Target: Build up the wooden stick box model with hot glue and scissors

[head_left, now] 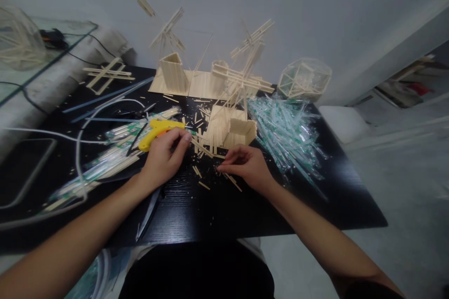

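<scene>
My left hand (164,152) is closed in a pinch just in front of a yellow glue gun (164,125). Thin wooden sticks (203,147) lie right at its fingertips, but whatever is between them is hidden. Across from it, my right hand (250,166) pinches thumb and forefinger together low over the table, on something too small to name. Short stick pieces (233,182) lie below that hand. Just beyond it stands a small open-topped box of wooden sticks (240,131), joined to a stick-built model with crossed blades (243,79).
Behind are more windmill-like stick models (173,74) and a faceted clear-sided frame (305,79). Plastic wrappers (291,135) are heaped at right. Wrapped sticks (115,166), a white cable (79,149) and dark scissors-like blades (149,215) lie at left on the black table (224,217).
</scene>
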A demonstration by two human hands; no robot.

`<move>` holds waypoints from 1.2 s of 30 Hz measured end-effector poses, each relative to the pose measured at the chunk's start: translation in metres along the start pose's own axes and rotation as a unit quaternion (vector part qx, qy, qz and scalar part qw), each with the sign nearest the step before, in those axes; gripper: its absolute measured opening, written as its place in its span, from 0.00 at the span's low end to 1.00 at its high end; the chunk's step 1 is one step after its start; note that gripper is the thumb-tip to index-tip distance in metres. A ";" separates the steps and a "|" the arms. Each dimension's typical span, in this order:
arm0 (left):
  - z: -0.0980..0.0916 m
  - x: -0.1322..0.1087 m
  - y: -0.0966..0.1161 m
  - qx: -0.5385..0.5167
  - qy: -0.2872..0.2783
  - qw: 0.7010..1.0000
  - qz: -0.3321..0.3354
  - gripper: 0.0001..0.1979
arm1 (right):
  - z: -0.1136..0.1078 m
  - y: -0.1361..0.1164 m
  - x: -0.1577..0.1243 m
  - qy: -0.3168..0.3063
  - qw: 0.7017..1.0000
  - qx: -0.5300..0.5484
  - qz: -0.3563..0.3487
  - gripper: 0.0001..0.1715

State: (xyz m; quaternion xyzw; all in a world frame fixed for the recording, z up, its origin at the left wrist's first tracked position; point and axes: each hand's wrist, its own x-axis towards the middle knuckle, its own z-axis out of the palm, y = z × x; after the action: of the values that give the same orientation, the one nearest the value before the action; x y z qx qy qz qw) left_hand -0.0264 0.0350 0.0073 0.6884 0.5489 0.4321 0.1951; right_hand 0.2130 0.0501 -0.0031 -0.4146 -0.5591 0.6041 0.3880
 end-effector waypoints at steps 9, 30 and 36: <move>0.003 -0.003 0.001 -0.015 -0.018 1.000 -0.008 0.13 | 0.007 0.011 -0.002 -0.058 0.993 -0.098 -0.029 0.15; -0.004 0.000 -0.001 -0.076 -0.081 0.994 0.011 0.12 | 0.005 0.003 -0.001 -0.086 0.995 -0.010 0.040 0.18; -0.012 0.005 -0.002 -0.091 -0.173 0.977 0.081 0.12 | 0.002 0.004 0.000 -0.133 0.988 0.025 0.067 0.18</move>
State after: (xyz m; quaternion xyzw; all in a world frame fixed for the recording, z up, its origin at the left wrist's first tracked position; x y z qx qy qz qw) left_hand -0.0375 0.0376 0.0141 0.7741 0.4080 0.3692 0.3131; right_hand 0.2110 0.0494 -0.0074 -0.3572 -0.5614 0.6925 0.2789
